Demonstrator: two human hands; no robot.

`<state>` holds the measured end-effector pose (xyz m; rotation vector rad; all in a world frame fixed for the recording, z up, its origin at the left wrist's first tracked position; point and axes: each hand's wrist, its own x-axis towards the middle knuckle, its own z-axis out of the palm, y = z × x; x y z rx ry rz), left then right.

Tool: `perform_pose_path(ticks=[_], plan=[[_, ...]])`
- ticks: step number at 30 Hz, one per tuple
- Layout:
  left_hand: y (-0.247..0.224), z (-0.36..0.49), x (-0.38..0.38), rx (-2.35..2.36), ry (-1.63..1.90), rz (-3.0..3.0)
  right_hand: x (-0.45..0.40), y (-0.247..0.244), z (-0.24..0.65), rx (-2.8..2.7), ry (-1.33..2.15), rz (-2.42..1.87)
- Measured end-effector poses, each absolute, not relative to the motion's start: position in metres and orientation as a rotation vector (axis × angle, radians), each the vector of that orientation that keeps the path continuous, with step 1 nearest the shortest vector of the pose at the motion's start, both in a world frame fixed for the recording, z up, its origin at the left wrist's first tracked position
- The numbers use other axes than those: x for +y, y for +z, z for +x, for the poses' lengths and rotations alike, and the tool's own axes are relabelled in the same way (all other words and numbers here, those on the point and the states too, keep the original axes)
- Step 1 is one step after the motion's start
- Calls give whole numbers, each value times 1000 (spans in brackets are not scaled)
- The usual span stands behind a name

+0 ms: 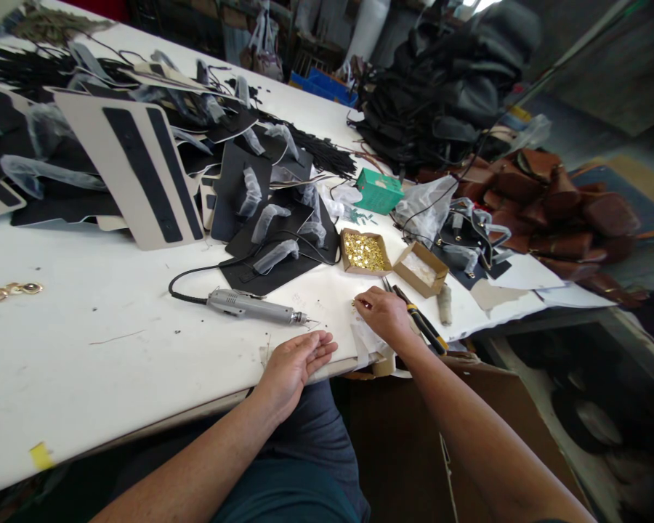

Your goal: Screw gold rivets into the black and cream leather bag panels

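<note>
My left hand rests palm up at the table's front edge, fingers stretched out with nothing visible in them. To its right, my right hand is closed in a pinch just over the table; whatever lies between the fingertips is too small to make out. Beneath it lies a clear plastic bag. A grey electric screwdriver lies beyond my left hand, its bit pointing right. Pliers with black and yellow handles sit right beside my right hand. Behind are a small box of gold-coloured metal pieces and an open cardboard box.
Black panels with plastic-wrapped handles and a beige panel with black strips cover the table's back left. A green box stands behind the gold pieces. Brown leather bags and black bags are piled at the right.
</note>
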<state>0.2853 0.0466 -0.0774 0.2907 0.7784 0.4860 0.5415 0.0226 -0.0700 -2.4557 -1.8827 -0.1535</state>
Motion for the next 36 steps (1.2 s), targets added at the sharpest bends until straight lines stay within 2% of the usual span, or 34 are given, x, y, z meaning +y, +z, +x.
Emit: perform_pose_path(ticks=[12,21,25,30,36], plan=[[-82,286,45,767,485,286,24,-58,543,-1931,-15,-2407],[-76,284,52,778,437,186,20,-59,550,-1744,-95,-2356],[-75,283,55,741,422,139,13,-45,524,-1718,-33,-2154],[-78,281,56,708,455,54,-3,-32,458,-2044,336,-1819],[-80,279,55,682,458,37,-12,-35,433,-2301,324,-1815]])
